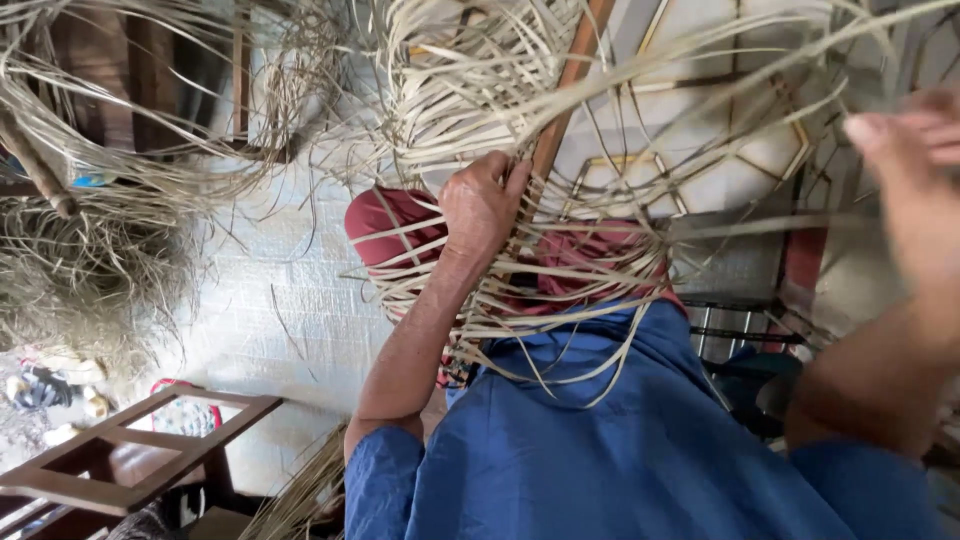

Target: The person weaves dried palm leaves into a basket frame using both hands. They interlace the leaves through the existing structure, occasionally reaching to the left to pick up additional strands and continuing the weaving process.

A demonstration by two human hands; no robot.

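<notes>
A half-woven piece of pale palm-leaf strips [560, 290] lies over my lap, on red cloth [385, 225] and blue fabric [600, 450]. Many loose strip ends [470, 80] fan outward from it. My left hand [482, 205] rests on the woven part with its fingers curled down onto the strips, beside a thin wooden stick [565, 95]. My right hand [915, 170] is raised at the right edge, blurred, with the fingers stretched out. One long strip [770, 222] runs from the weave toward it; the blur hides whether it is gripped.
Heaps of dry fibre [90, 270] fill the left side around a wooden pole [35, 165]. A brown wooden frame [140, 450] stands at the lower left on a pale woven mat [265, 300]. A patterned tile floor [700, 130] lies beyond the weave.
</notes>
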